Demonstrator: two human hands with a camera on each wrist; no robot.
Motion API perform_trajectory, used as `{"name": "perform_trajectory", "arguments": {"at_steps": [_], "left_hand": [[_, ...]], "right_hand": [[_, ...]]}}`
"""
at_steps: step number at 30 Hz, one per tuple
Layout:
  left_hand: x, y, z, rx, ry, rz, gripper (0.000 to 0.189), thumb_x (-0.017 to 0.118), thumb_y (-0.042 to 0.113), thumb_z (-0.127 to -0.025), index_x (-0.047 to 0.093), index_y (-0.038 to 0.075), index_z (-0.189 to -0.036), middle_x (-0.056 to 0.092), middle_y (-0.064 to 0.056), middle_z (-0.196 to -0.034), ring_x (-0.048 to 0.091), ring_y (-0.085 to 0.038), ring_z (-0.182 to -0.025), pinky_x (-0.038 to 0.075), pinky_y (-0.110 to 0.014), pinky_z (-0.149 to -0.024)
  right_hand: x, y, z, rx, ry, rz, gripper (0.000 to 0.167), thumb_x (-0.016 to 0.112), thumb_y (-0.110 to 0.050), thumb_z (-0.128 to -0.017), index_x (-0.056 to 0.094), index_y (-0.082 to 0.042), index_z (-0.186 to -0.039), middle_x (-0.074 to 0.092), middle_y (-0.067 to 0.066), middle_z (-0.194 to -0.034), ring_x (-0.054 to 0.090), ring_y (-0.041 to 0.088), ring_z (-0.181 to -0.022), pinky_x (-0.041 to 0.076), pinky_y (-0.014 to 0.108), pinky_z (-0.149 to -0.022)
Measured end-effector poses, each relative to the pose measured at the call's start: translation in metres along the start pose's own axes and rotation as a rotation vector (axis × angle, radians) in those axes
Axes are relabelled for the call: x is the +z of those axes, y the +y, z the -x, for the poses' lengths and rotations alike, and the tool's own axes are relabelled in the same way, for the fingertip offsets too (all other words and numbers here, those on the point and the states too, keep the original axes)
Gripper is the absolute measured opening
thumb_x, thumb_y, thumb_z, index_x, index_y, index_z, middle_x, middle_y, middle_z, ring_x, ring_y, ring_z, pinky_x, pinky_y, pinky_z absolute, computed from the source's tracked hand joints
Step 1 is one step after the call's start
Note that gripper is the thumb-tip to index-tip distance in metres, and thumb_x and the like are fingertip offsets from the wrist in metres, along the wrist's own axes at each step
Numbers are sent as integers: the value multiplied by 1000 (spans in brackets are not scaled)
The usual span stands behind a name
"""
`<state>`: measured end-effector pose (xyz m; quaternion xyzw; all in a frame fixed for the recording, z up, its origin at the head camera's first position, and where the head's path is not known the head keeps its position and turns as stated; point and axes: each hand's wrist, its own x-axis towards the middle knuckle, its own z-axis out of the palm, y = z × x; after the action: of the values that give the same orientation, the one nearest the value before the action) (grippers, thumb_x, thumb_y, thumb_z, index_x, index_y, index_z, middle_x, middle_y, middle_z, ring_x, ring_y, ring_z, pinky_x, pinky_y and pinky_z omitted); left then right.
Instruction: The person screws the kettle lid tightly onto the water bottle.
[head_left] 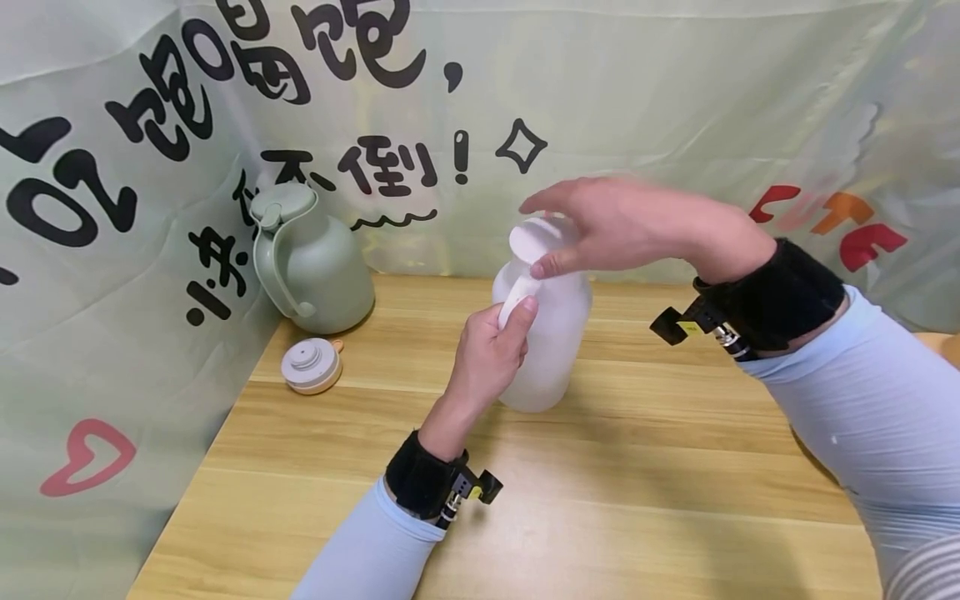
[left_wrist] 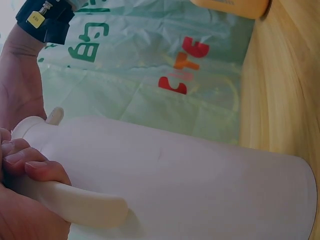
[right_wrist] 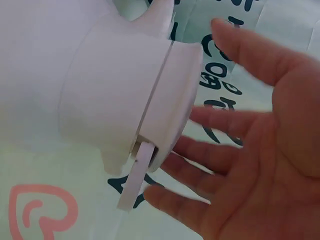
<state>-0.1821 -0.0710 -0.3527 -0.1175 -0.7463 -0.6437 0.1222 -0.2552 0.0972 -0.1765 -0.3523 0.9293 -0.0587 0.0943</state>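
**One hand grips the white jug, the other spreads about its lid**

From the head view, I see the white jug (head_left: 551, 358) upright on the wooden tabletop (head_left: 637, 500), close to its back edge. The left hand (head_left: 483, 354) is wrapped round its handle (head_left: 517, 298) on the eight o'clock side. The right hand (head_left: 626, 225) arches by the lid (head_left: 534, 237) from two o'clock, fingers extended and loose. A grey-green flask (head_left: 330, 279) stands towards ten o'clock and a small round cap (head_left: 309, 364) lies towards nine, both well apart from the jug. Printed cloth (head_left: 660, 108) walls off twelve o'clock and the left side; boards stretch towards six between the forearms. The right sleeve (head_left: 817, 400) crosses the boards around four o'clock.

In the left wrist view, the jug lies sideways across the picture, its base towards three o'clock and meeting the wood. Curled fingers round the handle show plainly at eight o'clock. At one o'clock sits part of an orange object (left_wrist: 230, 6).

The right wrist view alone shows clearly a strip (right_wrist: 132, 182) jutting from the lid's seam towards seven o'clock. The thumb stands apart from the lid at one o'clock; the other fingers pass behind it, and I cannot tell whether they touch.
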Motion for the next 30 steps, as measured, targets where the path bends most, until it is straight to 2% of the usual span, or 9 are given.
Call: {"name": "perform_trajectory", "arguments": {"at_steps": [3, 6, 9, 13, 19, 22, 25, 27, 30], "left_hand": [[0, 0, 0, 3, -2, 0, 51, 56, 37, -106, 50, 11, -62, 46, 4, -50, 44, -14, -52, 35, -27, -52], [0, -1, 0, 3, -4, -3, 51, 55, 38, -106, 51, 11, -63, 46, 4, -50, 45, -15, -52, 35, -27, -53], [0, -1, 0, 4, -7, -6, 51, 55, 38, -106, 51, 10, -63, 46, 4, -51, 45, -15, -52, 35, -28, -52], [0, -1, 0, 4, -3, -17, 51, 55, 39, -106, 51, 11, -63, 46, 4, -51, 45, -14, -52, 35, -28, -52], [0, 0, 0, -1, -4, -13, 51, 54, 39, -106, 51, 12, -63, 46, 5, -51, 45, -15, -52, 34, -27, -52], [0, 0, 1, -2, -4, -13, 51, 55, 38, -106, 51, 11, -62, 46, 5, -51, 44, -15, -52, 34, -27, -51], [0, 0, 1, -2, -2, -6, 51, 55, 37, -106, 51, 10, -62, 46, 5, -51, 45, -15, -52, 35, -27, -52], [0, 1, 1, -3, -1, 0, 52, 55, 37, -106, 51, 10, -62, 46, 5, -51, 45, -15, -52, 35, -28, -52], [0, 1, 1, -1, -2, 6, 52, 55, 38, -106, 51, 10, -62, 46, 5, -50, 45, -15, -51, 35, -28, -52]], "right_hand": [[2, -1, 0, -67, -35, -21, 75, 70, -37, -94, 39, -13, -158, 53, 8, -152, 60, 28, -125, 49, 50, -107], [3, -1, -1, -73, -41, -33, 71, 68, -28, -93, 41, -11, -156, 56, 9, -147, 62, 28, -121, 50, 48, -105], [4, -2, -3, -23, -3, -1, 69, 70, -39, -95, 46, -9, -152, 60, 12, -142, 61, 30, -121, 49, 48, -104], [5, -1, -7, 62, 36, 55, 84, 67, -65, -91, 50, -6, -148, 61, 17, -136, 60, 34, -122, 48, 51, -104], [4, 1, -7, 91, 14, 46, 93, 63, -73, -89, 45, -7, -153, 57, 20, -142, 58, 37, -129, 45, 56, -110], [3, 1, -4, 33, -4, 11, 89, 68, -64, -91, 41, -11, -156, 54, 15, -149, 57, 34, -130, 46, 54, -110], [3, 0, -2, -30, -20, -16, 76, 71, -46, -94, 42, -12, -156, 56, 11, -148, 60, 29, -124, 49, 49, -105], [3, -1, -3, -41, -24, -16, 69, 70, -37, -93, 46, -12, -153, 60, 10, -142, 63, 27, -118, 52, 46, -101], [3, -3, -5, -12, -2, 25, 65, 70, -40, -93, 52, -13, -148, 64, 10, -133, 64, 27, -114, 51, 45, -97]]}}
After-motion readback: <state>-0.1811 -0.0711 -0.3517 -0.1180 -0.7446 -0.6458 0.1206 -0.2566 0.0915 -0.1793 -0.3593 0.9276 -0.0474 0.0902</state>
